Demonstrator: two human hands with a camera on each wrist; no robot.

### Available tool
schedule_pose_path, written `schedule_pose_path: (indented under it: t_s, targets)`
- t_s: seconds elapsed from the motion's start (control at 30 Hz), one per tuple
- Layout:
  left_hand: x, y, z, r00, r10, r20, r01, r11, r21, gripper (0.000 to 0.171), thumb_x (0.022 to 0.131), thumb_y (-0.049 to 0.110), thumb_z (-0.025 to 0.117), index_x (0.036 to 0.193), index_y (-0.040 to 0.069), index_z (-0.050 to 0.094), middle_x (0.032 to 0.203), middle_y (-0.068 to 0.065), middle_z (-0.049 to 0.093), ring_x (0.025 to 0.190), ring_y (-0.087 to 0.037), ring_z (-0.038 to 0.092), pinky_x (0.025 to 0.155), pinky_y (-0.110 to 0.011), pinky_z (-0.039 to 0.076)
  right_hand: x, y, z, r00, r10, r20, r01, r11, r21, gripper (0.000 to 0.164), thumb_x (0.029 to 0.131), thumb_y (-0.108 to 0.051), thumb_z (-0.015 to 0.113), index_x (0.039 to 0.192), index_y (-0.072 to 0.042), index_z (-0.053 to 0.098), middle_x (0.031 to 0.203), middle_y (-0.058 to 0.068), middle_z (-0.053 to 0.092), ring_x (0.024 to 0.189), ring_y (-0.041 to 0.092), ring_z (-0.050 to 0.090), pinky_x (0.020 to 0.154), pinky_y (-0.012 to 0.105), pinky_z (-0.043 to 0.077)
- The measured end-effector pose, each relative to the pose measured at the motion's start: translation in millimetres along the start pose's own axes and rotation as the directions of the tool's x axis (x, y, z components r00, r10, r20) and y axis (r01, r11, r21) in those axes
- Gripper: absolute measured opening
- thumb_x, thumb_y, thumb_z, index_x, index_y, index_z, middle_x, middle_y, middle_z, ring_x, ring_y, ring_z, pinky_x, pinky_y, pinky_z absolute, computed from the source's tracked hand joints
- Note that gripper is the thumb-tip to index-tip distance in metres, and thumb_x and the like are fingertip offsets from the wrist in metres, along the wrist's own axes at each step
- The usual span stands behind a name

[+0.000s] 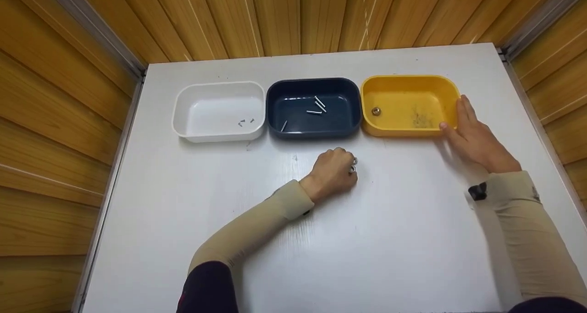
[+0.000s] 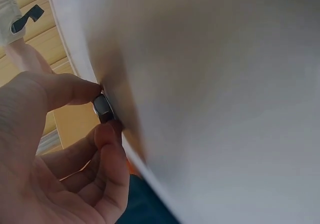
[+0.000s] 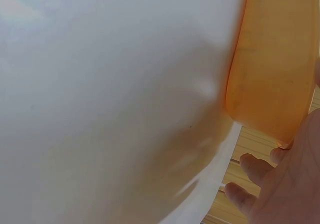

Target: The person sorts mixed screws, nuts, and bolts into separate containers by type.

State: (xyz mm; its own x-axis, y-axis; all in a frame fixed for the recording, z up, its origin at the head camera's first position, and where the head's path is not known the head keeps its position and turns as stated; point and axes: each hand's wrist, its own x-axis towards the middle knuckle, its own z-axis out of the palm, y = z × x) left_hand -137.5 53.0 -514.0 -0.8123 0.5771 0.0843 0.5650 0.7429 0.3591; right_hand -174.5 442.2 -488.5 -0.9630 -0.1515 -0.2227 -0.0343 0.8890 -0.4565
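Observation:
My left hand (image 1: 331, 173) is over the white table in front of the trays. Its thumb and fingertip pinch a metal nut (image 2: 103, 108), close to the tabletop in the left wrist view. In the head view, shiny metal (image 1: 352, 169) shows at the fingertips. My right hand (image 1: 477, 141) touches the right end of the yellow tray (image 1: 410, 132), fingers fairly straight along the side and thumb at the front rim. Another nut (image 1: 376, 111) lies inside that tray, near its left wall. The right wrist view shows my right hand (image 3: 285, 184) beside the tray's orange-looking wall (image 3: 270, 68).
A dark blue tray (image 1: 314, 134) with several long screws (image 1: 314, 112) stands in the middle of the row. Left of it is a white tray (image 1: 220, 138) holding a few tiny screws (image 1: 252, 120). Wood-slat walls (image 1: 298, 19) enclose the table (image 1: 390, 249) at the back and sides.

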Motion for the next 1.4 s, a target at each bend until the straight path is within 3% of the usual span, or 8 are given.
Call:
schedule_pose_path:
  t_s: [0.43,0.67,0.83,1.17,1.4]
  targets:
    - [11.0,-0.3,-20.2,0.997,0.068,-0.02,-0.068,0.998,0.005,0.022,0.086,0.023,0.073,0.069,0.012,0.065,0.075,-0.005,0.073,0.067,-0.023,0.072,0.061,-0.043,0.062,0.1,0.9,-0.3,1.0,-0.006,-0.001,0.006,1.0,0.001,0.089,0.113,-0.057,0.031,0.166,-0.013,-0.025,0.175,0.008,-0.03,0.158,0.063,0.001,0.125,0.077,0.01]
    - [20.3,2.4,-38.9,0.996,0.078,-0.035,-0.079,0.996,-0.031,0.029,0.087,0.025,0.076,0.067,0.013,0.057,0.071,-0.001,0.061,0.063,-0.018,0.062,0.06,-0.044,0.062,-1.6,-0.4,-2.9,1.0,-0.019,-0.005,0.019,1.0,0.007,0.089,0.113,-0.056,0.03,0.167,-0.009,-0.023,0.175,0.01,-0.029,0.158,0.061,0.0,0.126,0.075,0.008]
    - [27.7,5.6,-55.8,0.993,0.102,-0.051,-0.103,0.995,-0.018,0.026,0.088,0.024,0.074,0.071,0.011,0.061,0.071,-0.001,0.06,0.065,-0.022,0.067,0.059,-0.044,0.062,-1.8,-2.2,-3.1,1.0,-0.015,-0.002,0.015,1.0,0.011,0.089,0.113,-0.057,0.031,0.167,-0.01,-0.023,0.175,0.009,-0.03,0.157,0.063,0.002,0.125,0.077,0.009]
    - [48.4,10.0,-82.1,0.989,0.144,-0.036,-0.146,0.987,-0.071,0.013,0.089,0.018,0.072,0.079,0.009,0.071,0.072,0.001,0.061,0.064,-0.014,0.062,0.059,-0.032,0.057,-2.0,-3.9,-1.8,1.0,-0.003,0.003,0.003,1.0,0.021,0.089,0.113,-0.058,0.03,0.167,-0.013,-0.024,0.175,0.005,-0.031,0.157,0.064,0.003,0.123,0.079,0.01]
    - [58.1,15.3,-92.2,0.989,0.147,-0.025,-0.148,0.989,-0.019,0.015,0.09,0.022,0.069,0.084,0.008,0.07,0.073,0.001,0.057,0.065,-0.015,0.06,0.058,-0.03,0.056,-3.0,-3.7,-1.2,1.0,-0.001,0.006,0.001,1.0,0.031,0.089,0.112,-0.059,0.03,0.166,-0.014,-0.025,0.175,0.003,-0.032,0.157,0.064,0.003,0.124,0.078,0.009]
